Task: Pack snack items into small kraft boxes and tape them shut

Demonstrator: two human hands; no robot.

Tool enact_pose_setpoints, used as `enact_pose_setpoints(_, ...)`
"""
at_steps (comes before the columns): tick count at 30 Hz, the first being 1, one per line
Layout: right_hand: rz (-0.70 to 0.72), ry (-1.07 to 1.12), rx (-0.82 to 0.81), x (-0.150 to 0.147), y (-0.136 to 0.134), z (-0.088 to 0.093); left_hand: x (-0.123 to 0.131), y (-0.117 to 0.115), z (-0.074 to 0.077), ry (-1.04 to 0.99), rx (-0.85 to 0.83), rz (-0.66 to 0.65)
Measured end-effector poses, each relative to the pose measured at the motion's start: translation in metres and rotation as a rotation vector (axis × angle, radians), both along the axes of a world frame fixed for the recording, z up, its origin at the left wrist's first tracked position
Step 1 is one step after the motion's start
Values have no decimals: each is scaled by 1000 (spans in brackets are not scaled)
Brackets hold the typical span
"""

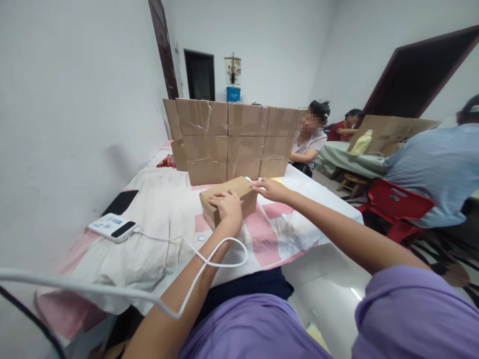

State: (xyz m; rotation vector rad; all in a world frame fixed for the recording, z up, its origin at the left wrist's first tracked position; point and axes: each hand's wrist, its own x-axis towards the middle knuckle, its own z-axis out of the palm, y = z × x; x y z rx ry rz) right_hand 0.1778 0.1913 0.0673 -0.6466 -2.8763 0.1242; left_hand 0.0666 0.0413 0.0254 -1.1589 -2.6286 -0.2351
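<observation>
Hands meet on a small cardboard box (245, 200) lying on the cloth-covered worktop (168, 199). The left hand (226, 205) rests palm-down and open on the box's nearer, left end. The right hand (271, 189) touches the farther, right end with its fingers stretched out, clasping nothing. The box's long axis runs between them, near-left to far-right. Just beyond the hands stands a wall of stacked cartons (232, 139).

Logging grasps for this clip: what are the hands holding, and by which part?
The cardboard box, resting on the bedsheet: left hand flat on its top, right hand touching its far top edge.
</observation>
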Motion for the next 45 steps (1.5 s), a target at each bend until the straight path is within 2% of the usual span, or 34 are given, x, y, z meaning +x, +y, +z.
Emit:
enact_pose_setpoints(3, -21, 21, 2, 19, -7, -1, -4, -3, -4, 5, 46, -9)
enact_pose_setpoints(6, -109, 22, 8, 46, -8, -7, -22, -11, -6, 18, 119, -58)
enact_pose_setpoints(10, -278, 65, -50, 93, 5, -39, -60, -30, -7, 26, 258, -221)
enact_pose_setpoints(12, -354, 56, -70, 111, 13, -61, -66, -42, -14, 27, 358, -278)
enact_pose_setpoints(14, -396, 28, -82, 121, 20, -83, -58, -55, -31, 16, 446, -327)
enact_pose_setpoints(16, -418, -1, -101, 122, 26, -100, -38, -70, -58, -22, 459, -455)
enact_pose_setpoints(20, -439, -14, -139, 115, 32, -121, 7, -93, -115, -155, 222, -1026)
enact_pose_setpoints(22, -439, 6, -148, 113, 32, -125, 21, -96, -132, -223, 108, -1223)
enact_pose_setpoints(23, -442, 17, -151, 114, 32, -127, 25, -96, -137, -253, 73, -1271)
enact_pose_setpoints(26, -484, 61, -143, 117, 28, -131, 29, -92, -143, -331, 24, -1301)
enact_pose_setpoints(32, -669, 237, -106, 118, 13, -145, 24, -90, -144, -446, -1, -1258)
enact_pose_setpoints(35, -707, 331, -92, 116, 9, -150, 22, -91, -145, -490, 4, -1233)
enact_pose_setpoints(37, -711, 411, -139, 117, 9, -152, 21, -91, -145, -517, 14, -1218)
enact_pose_setpoints(41, -632, 669, -291, 117, 5, -153, 23, -91, -145, -574, 67, -1186)
enact_pose_setpoints(43, -539, 836, -408, 111, -9, -154, 24, -91, -146, -605, 118, -1144)
enact_pose_setpoints(45, -428, 959, -564, 102, -35, -157, 26, -90, -146, -635, 195, -1050)
